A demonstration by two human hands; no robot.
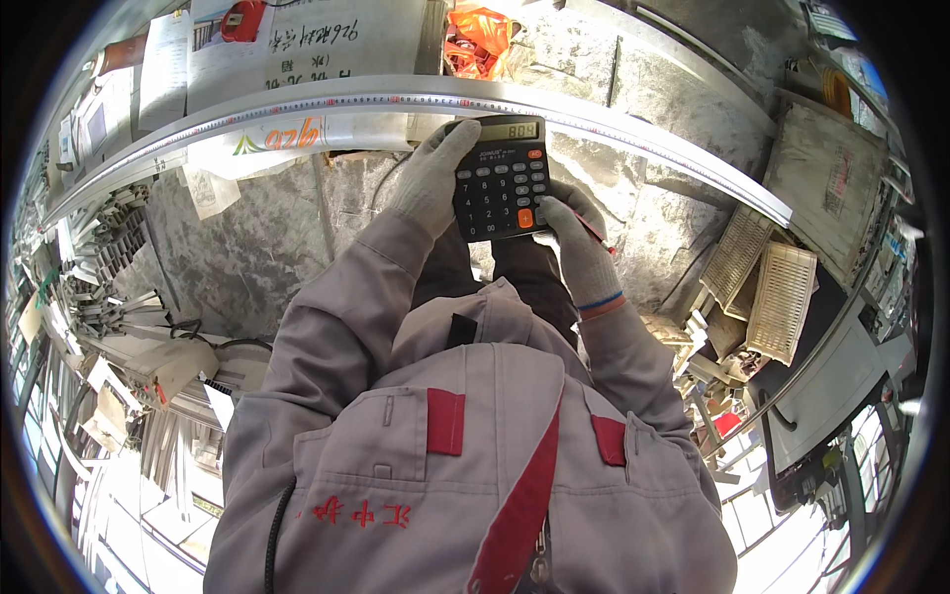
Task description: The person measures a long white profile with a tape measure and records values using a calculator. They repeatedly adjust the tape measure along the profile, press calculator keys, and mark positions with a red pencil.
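Note:
A black calculator [502,183] with grey and orange keys and a lit number display is held up in front of my body. My left hand [433,170], in a whitish knit glove, grips its left side, thumb over the upper left corner. On the opposite side is my right hand [582,238], gloved too, its thumb at the keys by the lower right corner. Its fingers curl beneath, partly hidden, around a thin red pencil-like stick [598,236]. Just beyond the calculator, a long pale metal bar [633,131] with a measuring tape [396,99] along it spans the view.
Wicker-like baskets [782,302] sit at the right beside a grey board [826,188]. Many metal profile pieces [109,243] are heaped at the left. An orange plastic bag [480,42] and a red tape measure case [242,20] lie beyond the bar. Stone-like paving [267,247] shows below.

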